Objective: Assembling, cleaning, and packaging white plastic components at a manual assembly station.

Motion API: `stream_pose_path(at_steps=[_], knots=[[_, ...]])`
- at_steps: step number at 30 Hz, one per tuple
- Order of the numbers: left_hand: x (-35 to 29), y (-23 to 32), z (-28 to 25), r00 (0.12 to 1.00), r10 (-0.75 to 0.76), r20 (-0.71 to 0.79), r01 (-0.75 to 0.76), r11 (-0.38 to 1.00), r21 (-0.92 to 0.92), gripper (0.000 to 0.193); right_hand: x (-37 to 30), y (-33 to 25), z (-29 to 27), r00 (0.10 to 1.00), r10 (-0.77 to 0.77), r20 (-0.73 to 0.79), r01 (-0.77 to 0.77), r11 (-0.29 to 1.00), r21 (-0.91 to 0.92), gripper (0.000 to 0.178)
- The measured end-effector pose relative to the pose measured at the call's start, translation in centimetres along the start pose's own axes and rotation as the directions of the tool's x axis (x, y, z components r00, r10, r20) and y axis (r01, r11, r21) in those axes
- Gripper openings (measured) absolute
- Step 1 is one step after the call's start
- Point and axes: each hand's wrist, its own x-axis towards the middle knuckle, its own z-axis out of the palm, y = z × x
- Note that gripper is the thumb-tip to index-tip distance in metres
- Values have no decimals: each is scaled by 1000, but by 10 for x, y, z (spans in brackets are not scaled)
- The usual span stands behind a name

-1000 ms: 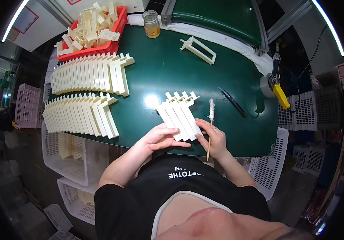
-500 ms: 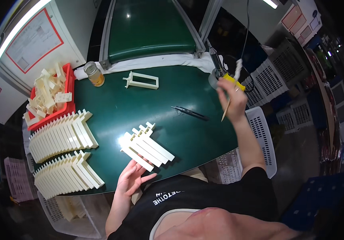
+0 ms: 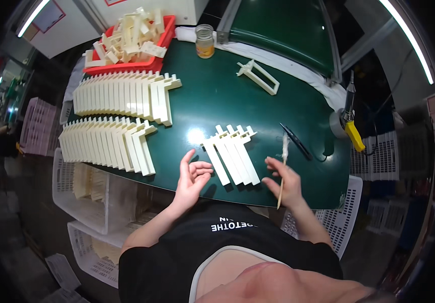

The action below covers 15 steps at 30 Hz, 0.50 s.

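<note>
Several cream plastic strips [image 3: 231, 153] lie side by side on the green table [image 3: 212, 96] just in front of me. My left hand [image 3: 192, 178] hovers open beside their near left end, fingers curled and apart, holding nothing. My right hand [image 3: 284, 183] rests at their near right end and grips a thin wooden stick [image 3: 282, 169] whose white swab tip points away from me.
Two long fanned rows of cream parts [image 3: 121, 95] [image 3: 107, 143] fill the table's left. A red tray [image 3: 149, 48] of loose parts, a glass jar [image 3: 204, 41], a single cream frame [image 3: 259, 77], black tweezers [image 3: 295, 141], and a yellow-handled tool [image 3: 351, 129] sit farther off. White crates [image 3: 83, 199] stand below left.
My right hand has come back from the far right, near the yellow-handled tool, to the near end of the strips with the stick. The view swung back over the table.
</note>
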Motion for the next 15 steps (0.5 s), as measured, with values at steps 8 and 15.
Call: stream_pose_path(at_steps=[8,15], knots=[[8,-2,29,990,12,141,-32,990,139,88,9,-21,72,1000,24,-4,-21,961,277,72],[99,29,16,978,206,-31,-184,925,331,89,130,14,101,976,-126,-177,185,911,369,61]])
